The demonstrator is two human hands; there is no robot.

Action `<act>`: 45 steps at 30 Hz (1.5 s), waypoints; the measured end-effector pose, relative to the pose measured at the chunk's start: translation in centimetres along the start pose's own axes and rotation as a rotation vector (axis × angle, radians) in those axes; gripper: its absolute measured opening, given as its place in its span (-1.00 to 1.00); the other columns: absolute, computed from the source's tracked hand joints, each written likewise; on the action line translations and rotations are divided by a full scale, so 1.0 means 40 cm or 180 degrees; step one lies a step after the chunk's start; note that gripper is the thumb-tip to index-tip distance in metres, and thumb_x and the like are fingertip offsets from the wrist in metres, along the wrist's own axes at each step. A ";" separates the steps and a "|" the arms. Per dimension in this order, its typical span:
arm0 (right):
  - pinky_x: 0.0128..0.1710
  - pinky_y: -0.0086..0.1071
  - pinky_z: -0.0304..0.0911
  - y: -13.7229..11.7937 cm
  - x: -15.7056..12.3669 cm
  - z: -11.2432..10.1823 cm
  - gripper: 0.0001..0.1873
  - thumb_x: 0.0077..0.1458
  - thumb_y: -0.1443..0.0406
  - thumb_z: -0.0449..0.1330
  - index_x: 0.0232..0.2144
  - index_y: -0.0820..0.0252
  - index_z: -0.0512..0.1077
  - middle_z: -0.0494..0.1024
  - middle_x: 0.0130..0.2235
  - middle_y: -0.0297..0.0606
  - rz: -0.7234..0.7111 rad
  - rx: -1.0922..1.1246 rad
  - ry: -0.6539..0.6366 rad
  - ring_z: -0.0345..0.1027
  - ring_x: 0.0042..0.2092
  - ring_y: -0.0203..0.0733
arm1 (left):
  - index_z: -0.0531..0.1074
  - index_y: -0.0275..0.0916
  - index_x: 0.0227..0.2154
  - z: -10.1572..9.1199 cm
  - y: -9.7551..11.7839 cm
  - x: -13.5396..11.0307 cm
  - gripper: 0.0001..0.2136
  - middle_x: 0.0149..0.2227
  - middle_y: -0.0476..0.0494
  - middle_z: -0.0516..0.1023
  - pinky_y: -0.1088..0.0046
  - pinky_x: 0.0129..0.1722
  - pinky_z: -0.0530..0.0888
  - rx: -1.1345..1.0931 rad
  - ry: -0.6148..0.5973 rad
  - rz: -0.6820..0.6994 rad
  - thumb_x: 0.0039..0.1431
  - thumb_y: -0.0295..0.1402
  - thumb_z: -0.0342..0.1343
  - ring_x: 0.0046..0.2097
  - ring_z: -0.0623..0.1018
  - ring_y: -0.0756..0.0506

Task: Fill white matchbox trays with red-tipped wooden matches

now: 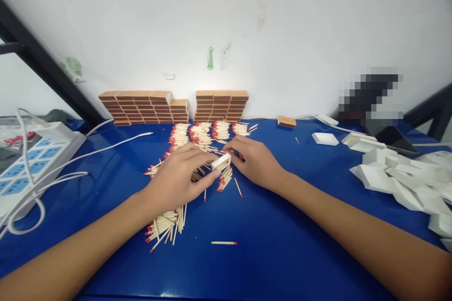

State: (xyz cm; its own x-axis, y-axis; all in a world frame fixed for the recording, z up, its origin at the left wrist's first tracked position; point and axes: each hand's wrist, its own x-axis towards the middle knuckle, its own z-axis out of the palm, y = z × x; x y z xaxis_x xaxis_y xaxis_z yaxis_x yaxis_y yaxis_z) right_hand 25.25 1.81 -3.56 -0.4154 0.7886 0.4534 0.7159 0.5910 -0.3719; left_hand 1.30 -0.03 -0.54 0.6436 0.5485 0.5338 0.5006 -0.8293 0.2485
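Observation:
My left hand holds a small white matchbox tray between thumb and fingers, tilted with its hollow side facing me. A match head shows at the tray. Just beyond it, my right hand curls its thumb and fingers together by the tray's far end; whatever they pinch is hidden. Red-tipped matches lie fanned below the tray, and a loose match rests to their right. Under and in front of my left hand spreads a larger heap of matches.
Stacked brown matchboxes line the wall, with a second stack beside them. Several match piles lie before these. A single matchbox sits right of them. White trays are heaped at right; a power strip with cables occupies the left.

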 end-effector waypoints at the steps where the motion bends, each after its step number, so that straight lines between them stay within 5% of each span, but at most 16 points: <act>1: -0.27 -0.41 0.15 -0.001 0.000 0.000 -0.85 0.32 0.40 0.12 -0.19 0.20 0.51 0.55 -0.19 -0.23 -0.0010 0.0004 -0.0002 0.33 -0.29 -0.30 | 0.54 -0.21 0.01 0.002 0.001 -0.002 -0.75 -0.19 -0.08 0.64 0.27 -0.06 0.50 0.0017 -0.0117 0.0013 0.35 -0.26 0.20 -0.13 0.55 -0.09; 17: -0.29 -0.40 0.16 0.002 -0.001 0.003 -0.83 0.33 0.40 0.12 -0.19 0.19 0.52 0.57 -0.20 -0.22 -0.0078 -0.0012 0.0168 0.35 -0.29 -0.28 | 0.54 -0.15 0.06 0.004 -0.004 -0.007 -0.76 -0.08 -0.05 0.68 0.35 -0.04 0.51 -0.0033 0.0021 -0.0258 0.40 -0.33 0.12 -0.08 0.58 -0.07; 24: -0.26 -0.39 0.24 -0.037 0.005 -0.024 -0.84 0.38 0.31 0.15 -0.19 0.20 0.54 0.55 -0.27 -0.24 -0.0282 0.0243 0.1000 0.35 -0.29 -0.29 | 0.56 -0.18 0.01 0.005 -0.019 -0.005 -0.78 -0.18 -0.08 0.66 0.28 -0.04 0.49 0.0126 -0.0111 -0.0175 0.40 -0.31 0.12 -0.12 0.55 -0.11; 31: -0.33 -0.45 0.21 -0.058 -0.005 -0.039 -0.89 0.33 0.33 0.20 -0.18 0.17 0.55 0.52 -0.30 -0.32 -0.0579 0.0719 -0.0095 0.34 -0.33 -0.36 | 0.57 -0.23 -0.08 -0.003 -0.007 0.000 -0.65 -0.09 -0.15 0.62 0.15 0.11 0.46 0.0152 -0.0344 -0.0257 0.28 -0.05 0.22 -0.01 0.54 -0.19; 36: -0.33 -0.45 0.19 -0.057 -0.001 -0.045 -0.89 0.31 0.33 0.21 -0.21 0.16 0.56 0.57 -0.29 -0.32 -0.0283 0.0813 -0.0554 0.33 -0.35 -0.37 | 0.55 -0.23 -0.07 -0.002 -0.007 -0.003 -0.70 -0.09 -0.16 0.60 0.14 0.11 0.45 0.0224 -0.0485 -0.0316 0.29 -0.12 0.23 0.01 0.52 -0.20; 40: -0.34 -0.42 0.19 -0.066 0.001 -0.045 -0.86 0.32 0.26 0.22 -0.22 0.15 0.58 0.56 -0.31 -0.31 -0.0159 0.0919 -0.0624 0.30 -0.38 -0.35 | 0.55 -0.23 -0.09 0.004 -0.012 -0.004 -0.72 -0.14 -0.17 0.61 0.15 0.08 0.47 0.0165 -0.0430 -0.0324 0.34 -0.13 0.17 -0.02 0.53 -0.19; 45: -0.35 -0.40 0.18 -0.067 0.004 -0.067 -0.81 0.32 0.22 0.20 -0.25 0.17 0.58 0.50 -0.35 -0.31 -0.0087 0.0924 -0.0155 0.25 -0.40 -0.36 | 0.56 -0.26 -0.05 -0.002 -0.023 0.000 -0.72 -0.15 -0.17 0.65 0.20 0.04 0.50 0.0207 -0.0098 -0.0279 0.27 -0.22 0.25 -0.04 0.55 -0.18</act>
State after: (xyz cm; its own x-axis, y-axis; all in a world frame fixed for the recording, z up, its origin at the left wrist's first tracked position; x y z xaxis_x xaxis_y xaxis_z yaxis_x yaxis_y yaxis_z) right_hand 24.77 -0.11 -0.33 -0.4638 0.7747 0.4298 0.5165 0.6306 -0.5793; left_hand 0.80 0.73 -0.69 0.6127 0.6226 0.4868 0.5916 -0.7697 0.2398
